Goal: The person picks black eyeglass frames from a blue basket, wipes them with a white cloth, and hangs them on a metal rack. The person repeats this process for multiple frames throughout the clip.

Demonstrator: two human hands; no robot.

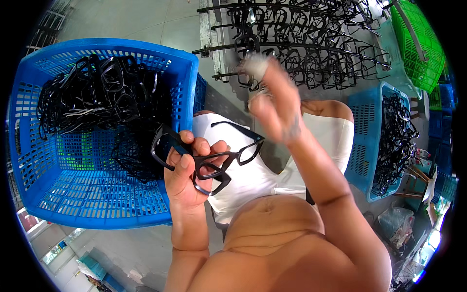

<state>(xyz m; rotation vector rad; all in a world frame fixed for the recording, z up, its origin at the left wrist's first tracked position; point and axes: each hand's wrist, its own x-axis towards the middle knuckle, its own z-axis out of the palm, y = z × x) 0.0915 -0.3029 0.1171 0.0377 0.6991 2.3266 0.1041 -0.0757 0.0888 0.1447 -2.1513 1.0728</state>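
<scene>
Black eyeglass frames (237, 155) are gripped in my left hand (187, 173), fingers and thumb closed around them above my lap. More than one pair seems to be bunched there; one temple arm reaches out over my white shorts (311, 160). My right hand (275, 102) is raised ahead, near the closest bar of a rack (214, 77) hung with black eyeglass frames. White coverings show on its fingertips. Motion smears those fingers, so whether they hold anything is unclear.
At my left stands a large blue plastic basket (187, 92), with a heap of black eyeglass frames (102, 90). A lighter blue basket (362, 131) at my right holds more. A green crate (423, 53) stands at far right, and a clear plastic bag (396, 224) lies near it.
</scene>
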